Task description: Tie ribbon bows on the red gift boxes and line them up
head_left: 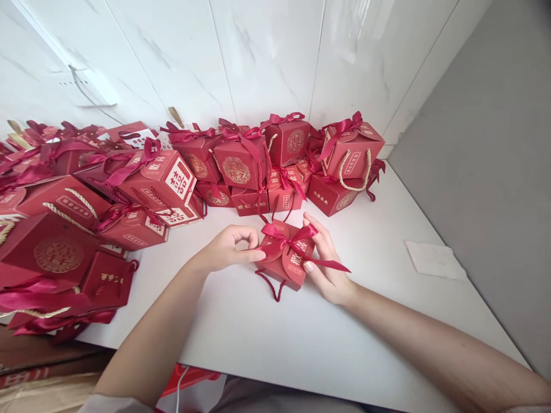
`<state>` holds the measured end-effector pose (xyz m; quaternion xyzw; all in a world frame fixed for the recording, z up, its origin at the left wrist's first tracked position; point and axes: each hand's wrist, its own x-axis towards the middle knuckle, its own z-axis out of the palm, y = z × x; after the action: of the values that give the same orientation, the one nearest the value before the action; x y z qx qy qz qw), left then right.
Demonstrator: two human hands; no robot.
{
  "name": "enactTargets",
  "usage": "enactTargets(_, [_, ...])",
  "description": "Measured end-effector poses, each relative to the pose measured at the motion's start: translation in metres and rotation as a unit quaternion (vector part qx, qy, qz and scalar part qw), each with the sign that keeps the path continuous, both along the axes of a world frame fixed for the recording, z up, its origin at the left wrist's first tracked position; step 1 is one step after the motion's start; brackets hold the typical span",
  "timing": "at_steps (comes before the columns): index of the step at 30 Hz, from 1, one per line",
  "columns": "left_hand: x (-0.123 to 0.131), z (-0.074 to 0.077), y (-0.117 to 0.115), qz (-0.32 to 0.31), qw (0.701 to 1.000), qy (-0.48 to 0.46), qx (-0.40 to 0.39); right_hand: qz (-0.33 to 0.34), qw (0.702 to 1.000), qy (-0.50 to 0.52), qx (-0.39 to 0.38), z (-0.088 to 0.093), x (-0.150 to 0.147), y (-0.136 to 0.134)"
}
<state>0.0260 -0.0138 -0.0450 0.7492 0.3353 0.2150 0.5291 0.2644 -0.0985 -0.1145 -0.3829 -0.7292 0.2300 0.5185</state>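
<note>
A small red gift box (294,279) sits on the white table in front of me, tied on top with a crimson satin ribbon bow (287,240). Dark red cord handles (275,291) hang from its near and far sides. At the left edge of the box, my left hand (230,249) is closed, thumb and finger pinching a tail of the ribbon. My right hand (327,267) curves around the box's right side, thumb on the near part and fingers behind. The other ribbon tail lies across this hand's thumb area and sticks out to the right.
Many similar red boxes (241,163) stand stacked along the tiled wall, with a larger heap (60,255) at the left. A white flat packet (434,260) lies at the right by a grey panel (486,172). Below the table's front edge is a red object (189,378) with a white cable.
</note>
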Motion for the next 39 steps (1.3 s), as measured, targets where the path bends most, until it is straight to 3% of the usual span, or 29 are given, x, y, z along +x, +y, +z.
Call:
enactTargets(2, [0.008,0.003,-0.004,0.111,0.987,-0.042,0.111,0.003,1.0,-0.013,0.0,-0.001,0.0,0.001])
enactTargets(4, [0.019,0.006,-0.01,0.202,0.948,-0.056,0.24,0.002,1.0,-0.019,-0.003,-0.001,-0.001,0.001])
enactTargets(6, [0.03,0.008,-0.016,0.213,0.919,-0.021,0.332,0.003,1.0,-0.017,-0.008,-0.002,-0.002,0.0])
enactTargets(8, [0.04,0.009,-0.022,0.178,0.916,0.009,0.359,0.004,1.0,-0.01,-0.018,-0.003,-0.003,-0.001])
enactTargets(14, [0.051,0.007,-0.032,0.146,0.949,0.036,0.279,0.012,1.0,0.0,-0.023,-0.001,-0.005,-0.001])
enactTargets(22, [0.049,0.004,-0.032,0.128,0.967,0.074,0.208,0.014,0.999,-0.006,-0.03,-0.002,-0.004,-0.001])
enactTargets(30, [0.047,0.002,-0.029,0.096,0.986,0.048,0.127,0.027,0.999,-0.008,-0.037,-0.002,-0.005,-0.002])
enactTargets(39, [0.046,0.006,-0.03,0.087,0.987,0.045,0.127,0.062,0.986,0.048,-0.15,0.005,-0.005,-0.009])
